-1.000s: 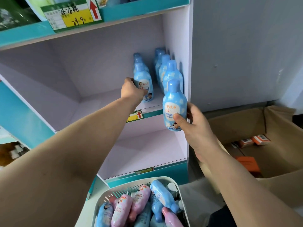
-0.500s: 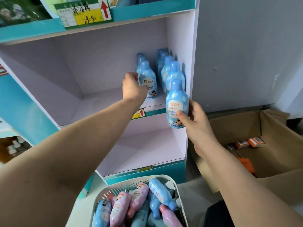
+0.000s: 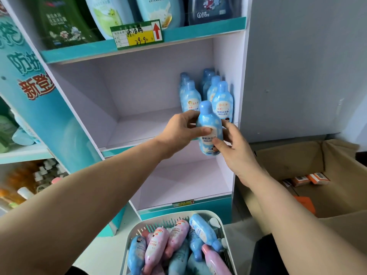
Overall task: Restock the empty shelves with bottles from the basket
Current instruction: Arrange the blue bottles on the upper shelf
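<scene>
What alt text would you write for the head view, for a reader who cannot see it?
A left hand and right hand together hold one blue bottle upright in front of a white shelf, where other blue bottles stand at its right end. Below, a white basket holds pink and blue bottles lying down.

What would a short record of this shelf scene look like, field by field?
Held item: blue bottle, upright, in front of the middle shelf
Left hand: pinches the bottle's side
Right hand: grips the bottle lower down
Already shelved: shelved bottles, blue, upright, at the right side
Basket: pink and blue bottles lying inside
Beside the unit: cardboard box
</scene>
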The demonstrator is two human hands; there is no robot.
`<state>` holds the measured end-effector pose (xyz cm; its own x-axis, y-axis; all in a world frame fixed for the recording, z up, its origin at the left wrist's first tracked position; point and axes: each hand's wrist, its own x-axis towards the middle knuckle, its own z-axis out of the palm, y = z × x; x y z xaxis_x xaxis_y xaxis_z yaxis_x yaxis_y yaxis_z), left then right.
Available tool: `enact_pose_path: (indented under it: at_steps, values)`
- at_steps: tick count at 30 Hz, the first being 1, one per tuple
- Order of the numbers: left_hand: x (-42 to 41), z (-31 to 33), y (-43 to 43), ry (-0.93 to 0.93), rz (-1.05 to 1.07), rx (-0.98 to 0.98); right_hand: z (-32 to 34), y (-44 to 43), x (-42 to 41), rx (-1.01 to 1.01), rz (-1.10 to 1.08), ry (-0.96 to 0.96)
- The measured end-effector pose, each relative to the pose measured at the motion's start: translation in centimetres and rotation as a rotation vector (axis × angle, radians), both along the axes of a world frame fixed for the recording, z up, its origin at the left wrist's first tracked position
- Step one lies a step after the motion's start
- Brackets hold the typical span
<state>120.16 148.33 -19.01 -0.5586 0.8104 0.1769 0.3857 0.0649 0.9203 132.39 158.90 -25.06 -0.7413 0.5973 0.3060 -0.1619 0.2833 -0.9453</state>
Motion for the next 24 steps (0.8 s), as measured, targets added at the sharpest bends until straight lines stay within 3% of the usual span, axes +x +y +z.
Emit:
enact_pose_path:
  at_steps: [4,8,15,24]
  values:
    - [-1.6,2.9,0.6,-0.069,0.146,0.154,-0.5,0.5,-0.1,0.722,-0.280,-0.266]
    - [-4.1,3.7,1.9,-0.024,0.314,0.146,-1.0,0.3,-0.3,0.924,-0.297,-0.436]
    - [-5.7,1.0,4.6,0.005,0.432,0.049,-1.3,0.2,-0.3,0.980,-0.266,-0.582]
    - [-5.7,-0.3,5.3,0.078,0.433,-0.017,-1.4,0.2,-0.3,0.879,-0.228,-0.562]
